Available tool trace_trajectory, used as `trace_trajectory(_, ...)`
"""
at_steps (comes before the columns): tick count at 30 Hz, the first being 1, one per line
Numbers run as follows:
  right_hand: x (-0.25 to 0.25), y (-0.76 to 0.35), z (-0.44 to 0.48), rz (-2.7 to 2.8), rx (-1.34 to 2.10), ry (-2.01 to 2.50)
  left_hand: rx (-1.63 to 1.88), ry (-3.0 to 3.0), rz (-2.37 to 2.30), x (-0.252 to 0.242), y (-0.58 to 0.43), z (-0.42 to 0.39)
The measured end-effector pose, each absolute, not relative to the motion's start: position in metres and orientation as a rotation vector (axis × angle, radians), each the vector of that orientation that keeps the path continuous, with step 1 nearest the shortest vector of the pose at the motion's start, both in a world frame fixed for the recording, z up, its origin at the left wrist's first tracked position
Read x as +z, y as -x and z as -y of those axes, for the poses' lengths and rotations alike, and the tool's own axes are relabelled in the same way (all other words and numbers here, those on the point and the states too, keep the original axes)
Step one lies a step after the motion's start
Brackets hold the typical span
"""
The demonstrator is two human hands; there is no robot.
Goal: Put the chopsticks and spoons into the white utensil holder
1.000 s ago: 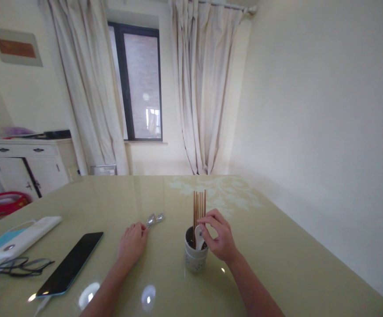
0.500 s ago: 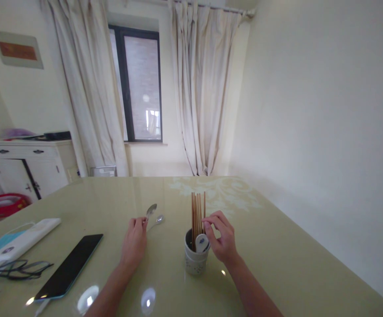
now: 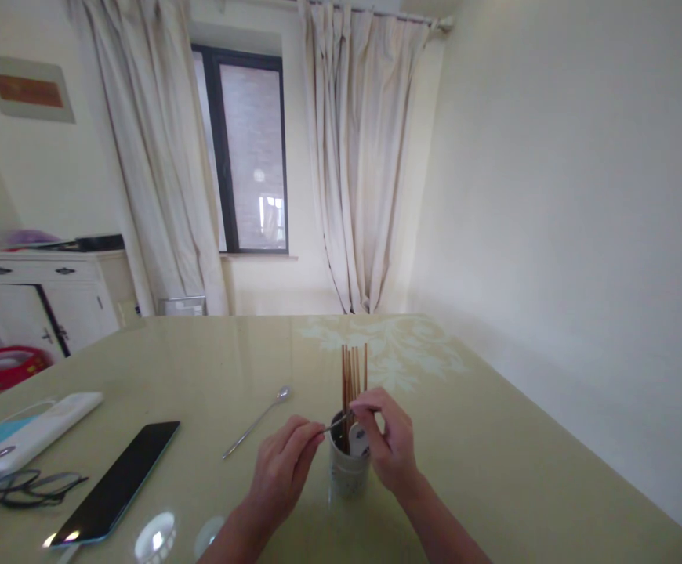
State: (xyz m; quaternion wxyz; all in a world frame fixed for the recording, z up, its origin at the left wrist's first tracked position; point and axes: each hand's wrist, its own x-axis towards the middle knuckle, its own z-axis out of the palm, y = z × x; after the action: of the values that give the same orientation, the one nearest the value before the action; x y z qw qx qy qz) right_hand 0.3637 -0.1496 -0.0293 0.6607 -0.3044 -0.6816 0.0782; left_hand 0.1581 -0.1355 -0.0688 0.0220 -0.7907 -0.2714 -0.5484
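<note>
A metal spoon spans the gap between my two hands, its thin shaft crossing the mouth of a pale patterned cup. My left hand pinches one end of it, left of the cup. On the other end close the fingers of my right hand, which hide the spoon's bowl. Several wooden chopsticks stand upright in the cup, together with a white ceramic spoon partly covered by my right hand. A second, long-handled metal spoon lies on the table, left of the cup.
On the left of the glossy table lie a black phone with a cable, folded glasses, a white oblong device and a blue mask. A wall borders the table's right side.
My left hand has carried its spoon rightward to the cup. My right fingers have closed on the spoon's other end. The spoon on the table now shows its full length.
</note>
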Motion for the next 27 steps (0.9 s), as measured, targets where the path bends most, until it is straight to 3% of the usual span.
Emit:
trace_trajectory(6, -0.022, -0.384, 0.136, 1.032, 0.217, 0.807, -1.569, 2.296, 1.272, -0.072, -0.132, 0.11)
trace_trajectory(14, -0.023, -0.391, 0.135, 1.14, 0.187, 0.836, -0.717, 2.195, 1.987, -0.087, -0.099, 0.081)
trace_trajectory(18, -0.03, -0.391, 0.133, 1.197, 0.209, 0.847, -0.503, 2.179, 2.123, -0.093, -0.091, 0.079)
trace_trajectory(27, -0.026, -0.376, 0.139, 1.567, 0.057, 0.831, -0.412, 2.238, 2.132, -0.091, -0.094, 0.077)
